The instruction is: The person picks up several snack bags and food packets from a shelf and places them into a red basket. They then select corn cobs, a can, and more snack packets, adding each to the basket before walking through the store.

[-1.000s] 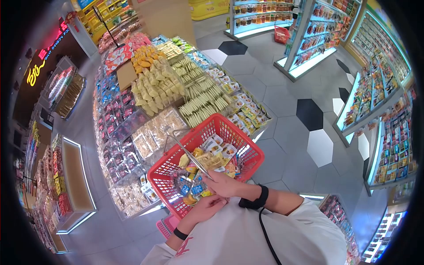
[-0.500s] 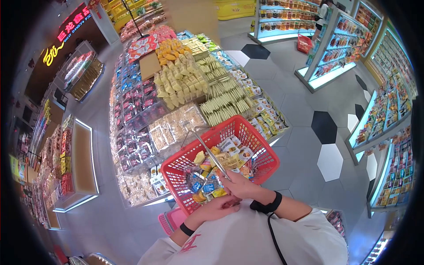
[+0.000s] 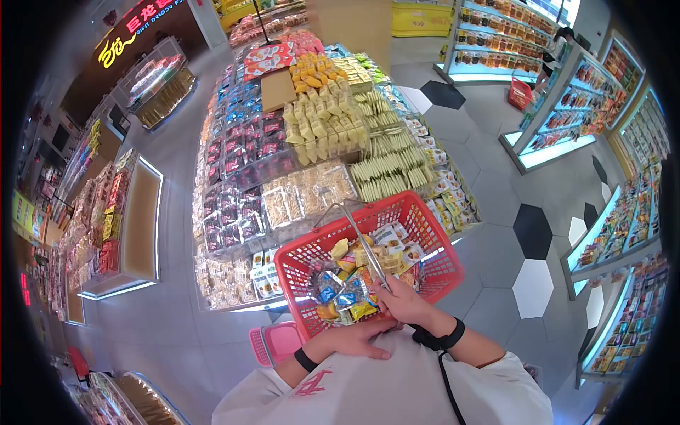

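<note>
A red shopping basket [image 3: 453,265] is tilted in front of me, with several packaged snacks [image 3: 347,290] inside. My right hand [image 3: 405,301] is closed around the thin metal basket handle [image 3: 365,244], which slants across the opening. At the basket's near edge, my left hand [image 3: 358,338] rests against my white shirt [image 3: 397,382]. Its thumb stands apart from the fingers, and nothing shows in it. Blue-and-clear packets [image 3: 338,294] lie on the near left inside the basket; white and yellow ones fill its middle.
Just beyond the basket stands a large stepped snack display [image 3: 304,191]. A pink basket [image 3: 276,343] is on the floor to the left. Lit shelves [image 3: 559,99] line the right, where a person [image 3: 559,53] stands near another red basket [image 3: 519,93]. A counter [image 3: 131,227] stands left.
The view has shifted, so the display and basket sit further right. My left hand has moved away from the right one, its thumb now spread. My right hand still grips the handle.
</note>
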Action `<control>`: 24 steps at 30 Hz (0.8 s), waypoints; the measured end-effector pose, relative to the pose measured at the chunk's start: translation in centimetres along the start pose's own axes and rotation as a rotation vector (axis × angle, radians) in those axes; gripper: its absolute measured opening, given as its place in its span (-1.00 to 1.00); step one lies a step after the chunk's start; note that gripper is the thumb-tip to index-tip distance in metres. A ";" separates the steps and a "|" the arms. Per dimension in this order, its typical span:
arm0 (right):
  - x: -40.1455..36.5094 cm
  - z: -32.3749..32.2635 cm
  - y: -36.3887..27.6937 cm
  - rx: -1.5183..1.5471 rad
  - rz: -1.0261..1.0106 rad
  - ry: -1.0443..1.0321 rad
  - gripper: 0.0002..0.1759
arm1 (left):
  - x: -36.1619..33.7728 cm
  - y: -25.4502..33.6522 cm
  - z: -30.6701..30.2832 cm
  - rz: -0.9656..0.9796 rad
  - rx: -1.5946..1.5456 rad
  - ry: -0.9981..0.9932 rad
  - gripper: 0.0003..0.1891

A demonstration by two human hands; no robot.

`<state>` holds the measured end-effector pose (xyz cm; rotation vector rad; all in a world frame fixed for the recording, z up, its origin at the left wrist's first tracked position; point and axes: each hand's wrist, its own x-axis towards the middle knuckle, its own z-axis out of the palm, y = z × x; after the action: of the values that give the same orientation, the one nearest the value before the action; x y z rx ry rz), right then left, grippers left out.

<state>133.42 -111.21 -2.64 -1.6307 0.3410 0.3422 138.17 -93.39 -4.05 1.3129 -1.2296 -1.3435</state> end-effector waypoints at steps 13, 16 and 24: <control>-0.2 0.0 -0.3 -0.017 -0.006 0.008 -0.80 | 0.2 -0.5 -0.2 -0.089 -0.112 -0.038 -0.28; -0.2 0.1 -0.2 0.004 -0.006 0.007 -0.80 | 0.3 -0.7 -0.2 -0.140 -0.131 -0.035 -0.32; -0.2 0.1 -0.1 0.023 0.001 0.006 -0.80 | 0.3 -0.2 -0.2 -0.162 -0.152 -0.025 -0.36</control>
<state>133.32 -111.13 -2.47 -1.6089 0.3492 0.3332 138.36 -93.64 -4.29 1.3126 -1.0331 -1.5409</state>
